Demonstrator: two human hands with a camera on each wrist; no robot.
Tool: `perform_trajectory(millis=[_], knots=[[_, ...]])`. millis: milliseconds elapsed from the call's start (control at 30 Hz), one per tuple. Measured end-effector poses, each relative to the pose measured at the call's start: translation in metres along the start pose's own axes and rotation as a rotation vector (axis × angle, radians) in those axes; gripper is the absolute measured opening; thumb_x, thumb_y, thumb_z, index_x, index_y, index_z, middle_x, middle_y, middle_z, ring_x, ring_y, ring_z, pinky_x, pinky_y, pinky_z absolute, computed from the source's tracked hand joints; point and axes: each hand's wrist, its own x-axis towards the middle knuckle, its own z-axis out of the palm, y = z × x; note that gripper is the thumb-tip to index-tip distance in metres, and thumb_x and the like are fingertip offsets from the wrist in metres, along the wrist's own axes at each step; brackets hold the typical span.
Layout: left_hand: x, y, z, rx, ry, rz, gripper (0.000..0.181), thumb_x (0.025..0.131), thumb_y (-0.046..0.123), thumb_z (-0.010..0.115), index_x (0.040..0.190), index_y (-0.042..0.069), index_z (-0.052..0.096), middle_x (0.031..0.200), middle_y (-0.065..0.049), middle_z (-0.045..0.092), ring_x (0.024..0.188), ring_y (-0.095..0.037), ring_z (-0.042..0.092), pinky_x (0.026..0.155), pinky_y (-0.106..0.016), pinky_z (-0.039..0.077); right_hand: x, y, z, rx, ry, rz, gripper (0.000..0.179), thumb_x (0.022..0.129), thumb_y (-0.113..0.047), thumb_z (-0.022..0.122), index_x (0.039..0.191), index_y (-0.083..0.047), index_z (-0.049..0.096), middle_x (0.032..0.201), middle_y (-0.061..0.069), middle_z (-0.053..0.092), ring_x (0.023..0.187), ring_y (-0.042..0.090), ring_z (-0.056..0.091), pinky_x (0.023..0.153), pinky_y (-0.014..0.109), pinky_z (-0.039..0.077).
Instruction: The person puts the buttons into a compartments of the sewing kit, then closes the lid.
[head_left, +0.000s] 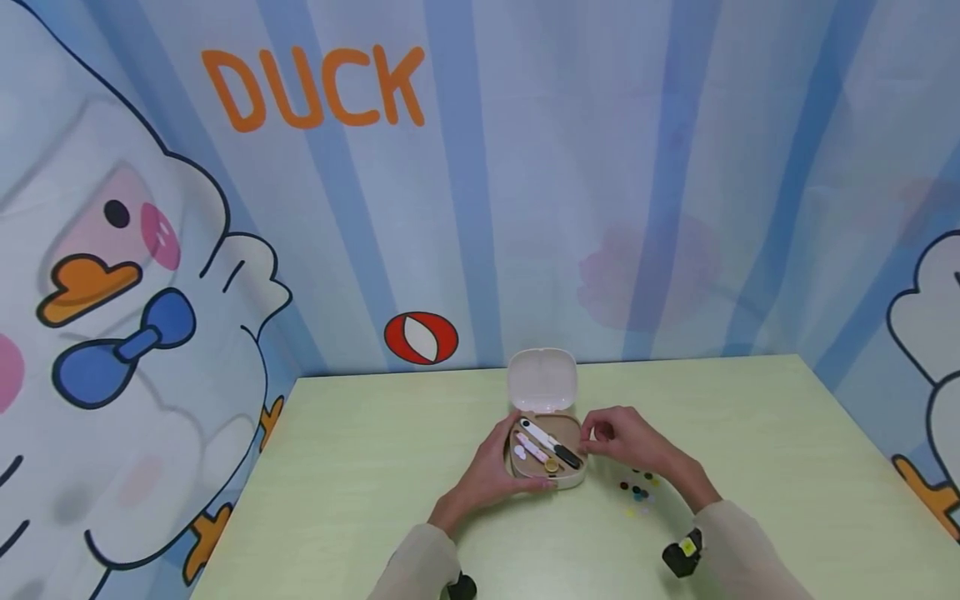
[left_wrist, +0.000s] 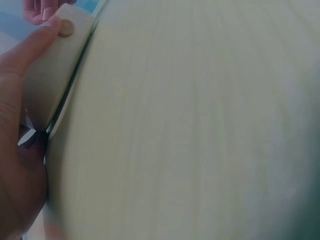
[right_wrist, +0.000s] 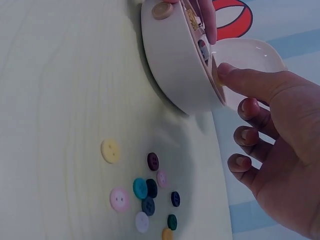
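Observation:
A small white box stands on the table with its lid raised at the back. Inside lies a tan tray that carries a slim white-and-black tool, a pinkish-white stick-like tool and a small gold round piece. My left hand grips the box from the left, thumb along the front beside a round tan knob. At the box's right side my right hand pinches the tray's edge, thumb on top; its index fingertip is hidden.
Several loose buttons in mixed colours, among them a teal button and a cream button, lie on the pale table right of the box, below my right hand. A patterned curtain hangs behind the table's back edge.

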Motion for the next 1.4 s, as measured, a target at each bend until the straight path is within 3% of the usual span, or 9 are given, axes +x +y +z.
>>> perform_trajectory(millis=[533, 900, 1400], knots=[[-0.001, 0.001, 0.000, 0.015, -0.001, -0.024, 0.121, 0.074, 0.052, 0.093, 0.167, 0.024, 0.020, 0.166, -0.002, 0.034, 0.151, -0.025, 0.033, 0.120, -0.054, 0.033, 0.007, 0.006, 0.006, 0.014, -0.012, 0.076, 0.005, 0.096, -0.014, 0.077, 0.093, -0.015, 0.073, 0.069, -0.007, 0.051, 0.061, 0.010, 0.046, 0.054, 0.022, 0.036], [-0.001, 0.001, -0.001, 0.006, -0.003, -0.026, 0.120, 0.075, 0.052, 0.092, 0.167, 0.025, 0.020, 0.166, -0.001, 0.033, 0.151, -0.025, 0.033, 0.120, -0.055, 0.033, 0.004, 0.006, 0.004, 0.018, 0.006, 0.042, 0.005, 0.096, -0.016, 0.077, 0.100, -0.013, 0.074, 0.070, -0.007, 0.054, 0.060, 0.009, 0.047, 0.053, 0.022, 0.038], [-0.001, 0.002, -0.001, -0.009, -0.002, -0.017, 0.120, 0.074, 0.051, 0.093, 0.167, 0.027, 0.021, 0.165, -0.001, 0.034, 0.150, -0.025, 0.033, 0.119, -0.056, 0.033, -0.017, 0.013, -0.016, -0.005, 0.045, 0.030, 0.025, 0.095, -0.020, 0.078, 0.115, -0.007, 0.071, 0.074, -0.005, 0.055, 0.062, 0.009, 0.048, 0.056, 0.026, 0.044]])
